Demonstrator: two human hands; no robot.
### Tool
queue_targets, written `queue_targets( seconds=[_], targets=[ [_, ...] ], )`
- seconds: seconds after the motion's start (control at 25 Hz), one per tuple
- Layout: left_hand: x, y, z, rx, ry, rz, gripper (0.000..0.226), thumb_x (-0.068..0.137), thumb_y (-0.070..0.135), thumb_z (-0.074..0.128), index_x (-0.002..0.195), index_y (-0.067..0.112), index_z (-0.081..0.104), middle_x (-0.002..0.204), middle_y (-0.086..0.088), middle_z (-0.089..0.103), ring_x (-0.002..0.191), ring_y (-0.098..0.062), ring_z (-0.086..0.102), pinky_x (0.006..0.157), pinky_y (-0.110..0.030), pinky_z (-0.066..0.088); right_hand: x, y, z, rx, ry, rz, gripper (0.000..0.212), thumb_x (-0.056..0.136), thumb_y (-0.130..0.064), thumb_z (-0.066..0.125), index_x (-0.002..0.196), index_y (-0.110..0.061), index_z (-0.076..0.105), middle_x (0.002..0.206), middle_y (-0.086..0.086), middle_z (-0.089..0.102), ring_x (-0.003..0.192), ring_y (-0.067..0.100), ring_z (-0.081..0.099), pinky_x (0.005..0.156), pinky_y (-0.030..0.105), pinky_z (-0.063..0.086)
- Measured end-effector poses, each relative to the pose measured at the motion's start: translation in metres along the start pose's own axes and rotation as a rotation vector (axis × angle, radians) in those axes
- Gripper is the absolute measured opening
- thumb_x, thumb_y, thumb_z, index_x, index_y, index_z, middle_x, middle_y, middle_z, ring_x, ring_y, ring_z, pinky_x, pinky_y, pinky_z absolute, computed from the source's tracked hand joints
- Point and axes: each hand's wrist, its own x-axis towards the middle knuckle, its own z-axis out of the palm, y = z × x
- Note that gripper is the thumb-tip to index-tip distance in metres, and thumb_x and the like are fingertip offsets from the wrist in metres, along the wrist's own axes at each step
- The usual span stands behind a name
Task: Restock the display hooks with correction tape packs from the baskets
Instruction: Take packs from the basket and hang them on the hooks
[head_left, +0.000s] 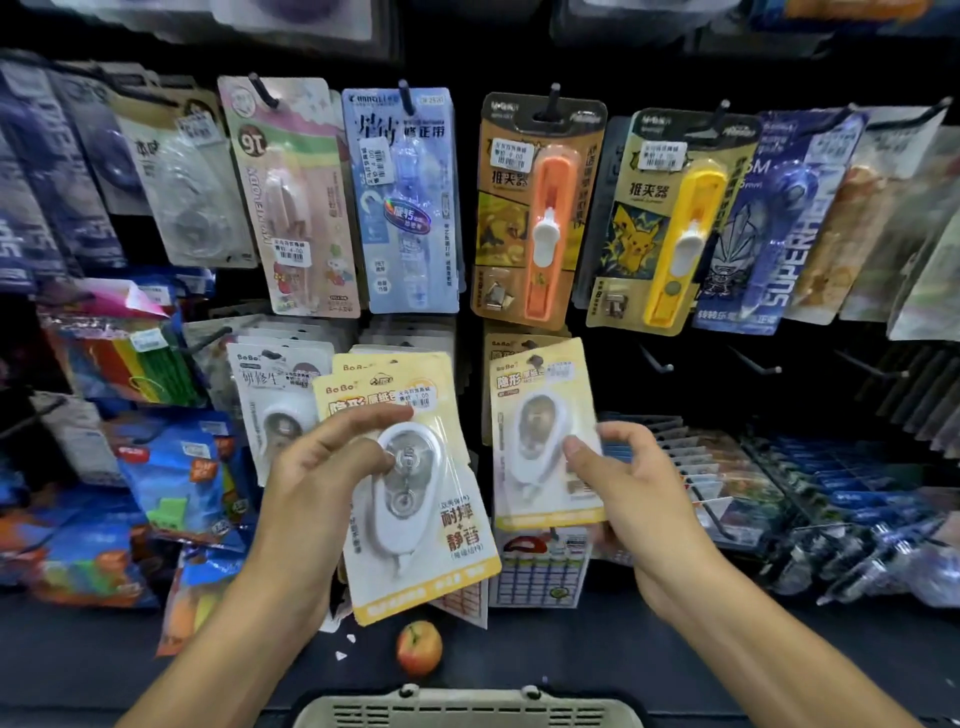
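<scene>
Stationery pegboard wall (519, 52) | left grip (332, 467) clamped on stacked yellow packs (415, 525) | right grip (628, 478) clamped on single yellow pack (540, 431), top at hook (535, 358) | basket (467, 709) below both grips.

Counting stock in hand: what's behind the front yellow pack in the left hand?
Behind the front yellow pack in the left hand, the top edges of at least one more yellow pack show. Their lower parts are covered, so the exact count is unclear.
</scene>
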Motion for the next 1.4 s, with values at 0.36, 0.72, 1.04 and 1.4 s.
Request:
queue_targets(
  seconds=[0.36, 0.72, 1.04, 1.4],
  targets=[
    [-0.005, -0.006, 0.009, 0.073, -0.166, 0.060, 0.065, 0.067, 0.027, 0.091, 0.121, 0.050, 0.063, 0.122, 0.024, 0.068, 0.116, -0.008, 0.066, 0.093, -0.039, 0.058, -0.021, 0.013, 0.021, 0.003, -0.293, -0.068, 0.029, 0.077, -0.029, 0.087, 0.089, -0.017, 0.063, 0.086, 0.005, 0.076, 0.072, 0.017, 0.072, 0.060, 0.026, 0.056],
    [0.001, -0.001, 0.000, 0.181, 0.032, 0.091, 0.064, 0.088, 0.004, 0.074, 0.114, 0.060, 0.056, 0.123, 0.047, 0.051, 0.122, 0.025, 0.039, 0.113, -0.046, 0.035, -0.020, 0.008, 0.005, -0.103, 0.128, -0.325, 0.026, 0.103, -0.015, 0.051, 0.102, -0.041, 0.050, 0.103, -0.006, 0.068, 0.059, 0.018, 0.065, 0.038, 0.036, 0.053],
    [-0.006, -0.002, 0.008, 0.214, 0.014, 0.117, 0.048, 0.085, 0.002, 0.076, 0.100, 0.047, 0.067, 0.110, 0.042, 0.062, 0.106, 0.029, 0.049, 0.099, -0.026, 0.041, -0.017, 0.011, 0.000, -0.279, 0.166, -0.290, 0.019, 0.100, -0.023, 0.058, 0.095, -0.040, 0.061, 0.093, -0.020, 0.067, 0.075, 0.011, 0.060, 0.067, 0.049, 0.056],
    [-0.002, -0.008, 0.010, 0.109, -0.015, 0.104, 0.046, 0.083, -0.008, 0.073, 0.092, 0.037, 0.068, 0.105, 0.023, 0.072, 0.101, -0.004, 0.070, 0.081, -0.038, 0.061, -0.026, 0.018, 0.017, -0.098, -0.163, -0.090, 0.054, 0.085, -0.040, 0.075, 0.117, -0.064, 0.040, 0.124, -0.033, 0.055, 0.111, -0.003, 0.060, 0.089, 0.025, 0.047]
  ],
)
